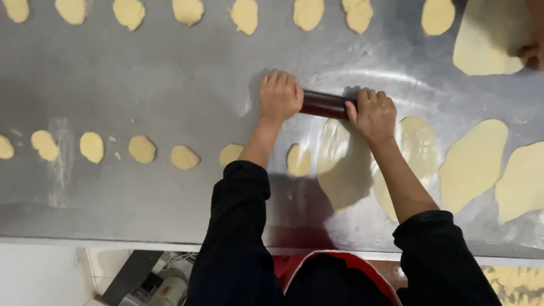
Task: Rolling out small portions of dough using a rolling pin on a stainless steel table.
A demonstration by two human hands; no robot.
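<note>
Both palms press a dark red rolling pin (pixel 324 104): left hand (pixel 279 96) and right hand (pixel 372 113) closed over its ends. Rolled dough sheet (pixel 338 164) lies just below the grip; uneven pressure could tear or stick it.

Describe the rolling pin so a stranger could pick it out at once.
On the long grey metal table, look between the person's left hand and right hand, which press its ends. The short dark red-brown wooden rolling pin lies there, the only dark cylinder among flat pale yellow dough pieces.
</note>
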